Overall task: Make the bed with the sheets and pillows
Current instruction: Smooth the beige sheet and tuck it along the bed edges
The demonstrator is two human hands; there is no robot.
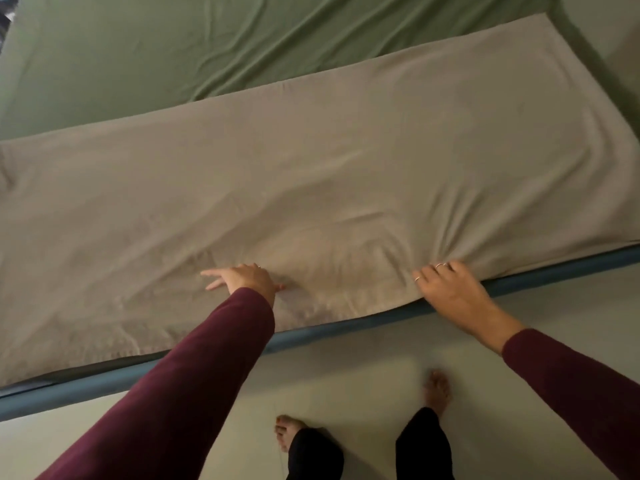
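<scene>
Pale floor point(346, 368) runs below the blue mattress edge point(346, 329), where bare feet stand. Over a green sheet point(173, 57) lies a beige sheet point(311, 150). Left hand point(242, 278) rests flat on it, fingers straight and spread; right hand point(446, 289) pinches bunched beige cloth under its curled fingers at the edge.

Matt creased beige cloth sheet point(329, 161), matt green cloth sheet point(173, 50)
</scene>
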